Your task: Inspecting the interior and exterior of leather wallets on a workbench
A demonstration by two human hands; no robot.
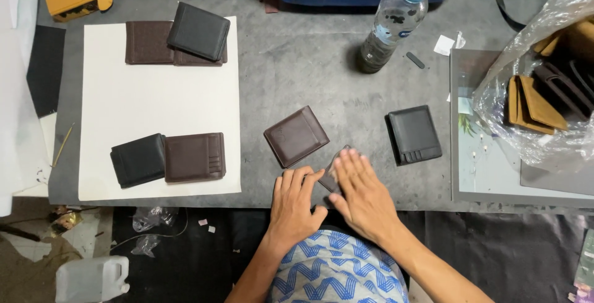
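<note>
Left hand (294, 201) and right hand (362, 191) lie flat, fingers spread, pressing a small grey piece (333, 170) on the grey table (297, 61), near a clear plastic bag (544, 74) of tan wallets.

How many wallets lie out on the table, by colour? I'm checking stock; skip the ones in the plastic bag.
Brown wallets: 3 (one under a black one at top of the white sheet, one at its bottom, one on the grey table)
Black wallets: 3 (top of sheet, bottom of sheet, right on the table)
Total: 6
</note>
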